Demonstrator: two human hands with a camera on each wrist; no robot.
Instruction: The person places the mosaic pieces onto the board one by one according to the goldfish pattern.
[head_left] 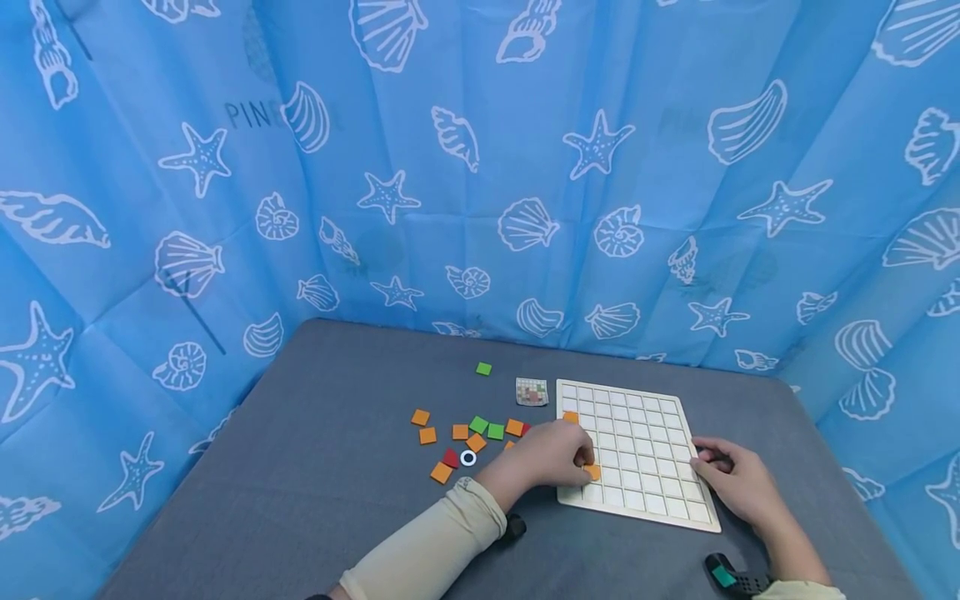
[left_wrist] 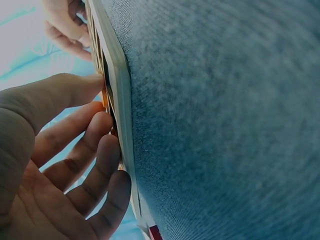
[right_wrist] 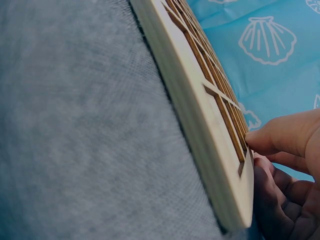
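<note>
A white wooden grid board (head_left: pixel 637 450) with square cells lies on the right part of the table. At its near left corner my left hand (head_left: pixel 551 454) pinches an orange square tile (head_left: pixel 592 472) between thumb and index finger, low over a cell. In the left wrist view the other fingers of the left hand (left_wrist: pixel 75 165) spread along the board's edge. Another orange tile (head_left: pixel 571 417) sits in the board's left column. My right hand (head_left: pixel 738 483) grips the right edge of the board, thumb on top and fingers curled beside it, as the right wrist view shows.
Left of the board lie loose orange tiles (head_left: pixel 427 436), green tiles (head_left: pixel 478 425), a red piece (head_left: pixel 450 458) and a white ring (head_left: pixel 468 457). A small patterned card (head_left: pixel 532 392) lies beside the board's far left corner. A lone green tile (head_left: pixel 483 368) is farther back. A blue shell-print curtain (head_left: pixel 480 167) surrounds the table.
</note>
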